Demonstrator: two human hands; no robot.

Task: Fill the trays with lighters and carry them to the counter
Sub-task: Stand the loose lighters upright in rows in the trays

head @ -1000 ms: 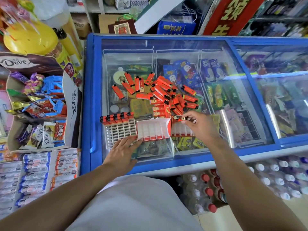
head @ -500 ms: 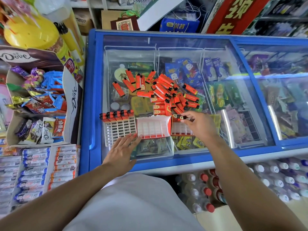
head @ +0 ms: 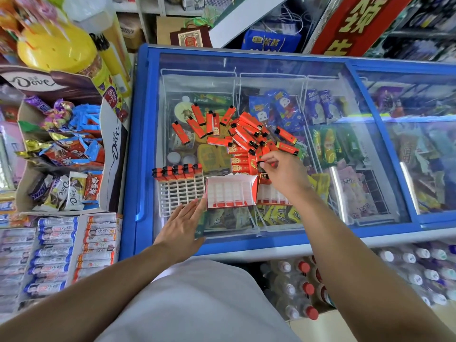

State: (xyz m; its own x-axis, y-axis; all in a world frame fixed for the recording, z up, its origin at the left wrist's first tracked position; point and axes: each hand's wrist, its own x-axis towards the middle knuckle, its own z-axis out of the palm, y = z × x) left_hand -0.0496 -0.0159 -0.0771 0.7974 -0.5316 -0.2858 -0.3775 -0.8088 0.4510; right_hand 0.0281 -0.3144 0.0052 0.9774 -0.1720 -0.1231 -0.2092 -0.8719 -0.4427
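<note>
Several orange lighters (head: 243, 134) lie in a loose pile on the freezer's glass lid (head: 283, 77). Three trays stand side by side in front of the pile. The white grid tray (head: 181, 197) holds a row of upright lighters (head: 176, 171) along its far edge. The red-and-white middle tray (head: 230, 193) shows only bare slots. One lighter (head: 264, 177) stands in the far left corner of the right tray (head: 271, 198). My right hand (head: 283, 176) is at the pile's near edge, its thumb and forefinger pinching the black cap of a lighter. My left hand (head: 182, 225) lies flat with fingertips at the grid tray's near right corner.
A Dove chocolate display box (head: 74, 149) and rows of sweets (head: 56, 245) stand left of the freezer. A yellow jar (head: 59, 48) rises behind them. Bottled water (head: 303, 287) is stacked on the floor under the freezer's front edge. Shelves and a red sign (head: 357, 23) stand behind.
My right hand has left the right tray's far corner, where a lighter now stands, and reached up to the pile. My left hand has flattened and drawn back slightly from the middle tray.
</note>
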